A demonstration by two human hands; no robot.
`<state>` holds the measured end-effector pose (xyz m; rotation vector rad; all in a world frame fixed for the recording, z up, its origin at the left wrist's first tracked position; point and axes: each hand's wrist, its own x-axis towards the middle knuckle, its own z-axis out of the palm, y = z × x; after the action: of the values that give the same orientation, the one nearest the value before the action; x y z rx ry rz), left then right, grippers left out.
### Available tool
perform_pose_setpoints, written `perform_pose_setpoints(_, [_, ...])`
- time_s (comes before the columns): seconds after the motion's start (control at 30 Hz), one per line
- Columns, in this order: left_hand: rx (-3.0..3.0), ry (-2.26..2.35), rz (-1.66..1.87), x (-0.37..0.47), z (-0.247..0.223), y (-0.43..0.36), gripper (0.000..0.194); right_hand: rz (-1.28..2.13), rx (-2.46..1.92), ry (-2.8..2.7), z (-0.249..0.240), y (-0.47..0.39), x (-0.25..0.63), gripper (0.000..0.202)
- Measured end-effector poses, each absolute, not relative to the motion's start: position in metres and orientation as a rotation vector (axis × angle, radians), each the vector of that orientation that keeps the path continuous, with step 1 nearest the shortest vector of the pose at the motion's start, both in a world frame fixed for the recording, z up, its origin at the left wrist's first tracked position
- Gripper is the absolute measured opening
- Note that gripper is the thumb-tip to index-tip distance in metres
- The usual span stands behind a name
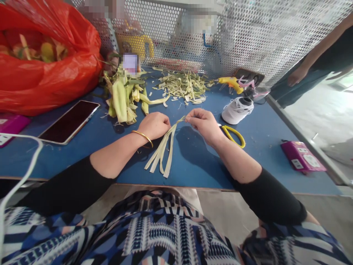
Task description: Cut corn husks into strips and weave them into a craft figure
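Pale corn husk strips [162, 151] fan out toward the table's front edge, their upper ends joined in a narrow braid-like length. My right hand [203, 123] pinches the tip of that length between thumb and finger. Beside the strips, my left hand [154, 126], with a gold bangle on its wrist, has its fingers curled in; its fingertips meet the husk where the strips come together. Just right of my right hand lie yellow-handled scissors [234, 136], their blades mostly hidden behind it. Behind them stands a white spool of thread [237, 110].
Husks [121, 97] lie piled behind my left hand, with husk scraps [184, 85] farther back. A red plastic bag [55, 73] and phone [70, 121] are left. A yellow glue gun [231, 84] and purple packet [303, 156] are right. Perforated metal [176, 44] borders the back.
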<state>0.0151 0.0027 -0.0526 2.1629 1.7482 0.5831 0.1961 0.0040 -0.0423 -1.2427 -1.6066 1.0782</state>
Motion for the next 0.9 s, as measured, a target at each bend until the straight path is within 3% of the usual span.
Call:
perform_pose_setpoints(0.27, [2.102,1.809,0.659,0.016,-0.056,0.005,0.016,1.262,-1.288,-1.499,-0.044,0.006,0.198,0.014])
perform_pose_setpoints(0.5, [2.067,1.847,0.678,0.02,-0.054,0.005,0.017,0.511,-1.03,-2.034,-0.036,-0.005,0.199,0.01])
perform_pose_setpoints(0.73, [2.032,1.825,0.7,0.019,-0.054,0.007,0.016,1.102,-0.891,-2.125,-0.045,-0.007,0.195,0.009])
perform_pose_setpoints(0.9, [1.826,1.552,0.792,0.012,-0.055,0.016,0.013,1.063,-1.0,-1.966,-0.054,0.007,0.198,0.012])
